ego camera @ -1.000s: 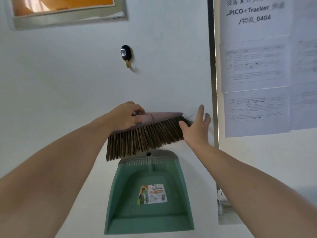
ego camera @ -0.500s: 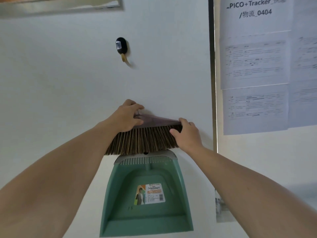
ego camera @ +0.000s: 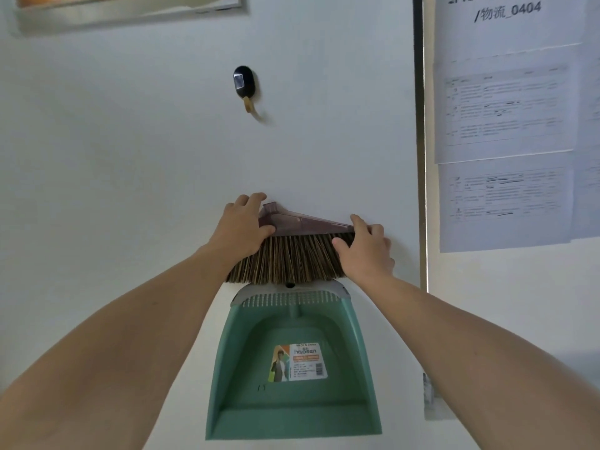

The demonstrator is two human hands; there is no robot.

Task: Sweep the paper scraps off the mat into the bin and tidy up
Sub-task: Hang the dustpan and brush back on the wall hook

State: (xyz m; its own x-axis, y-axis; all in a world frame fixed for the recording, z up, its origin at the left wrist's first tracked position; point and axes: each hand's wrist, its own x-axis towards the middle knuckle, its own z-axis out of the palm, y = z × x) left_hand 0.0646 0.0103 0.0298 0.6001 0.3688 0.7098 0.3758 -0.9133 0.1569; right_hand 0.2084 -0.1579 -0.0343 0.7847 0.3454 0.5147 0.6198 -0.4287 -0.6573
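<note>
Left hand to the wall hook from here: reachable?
Probably yes: bare wall lies between the left hand and the hook above it. But that hand grips the broom and must let go first.

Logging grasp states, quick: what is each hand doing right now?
Left hand: fingers curled over the left end of the broom head, holding it.
Right hand: gripping the broom head's right end.

Soft daylight, faint shadows, wide-angle edge distortion
</note>
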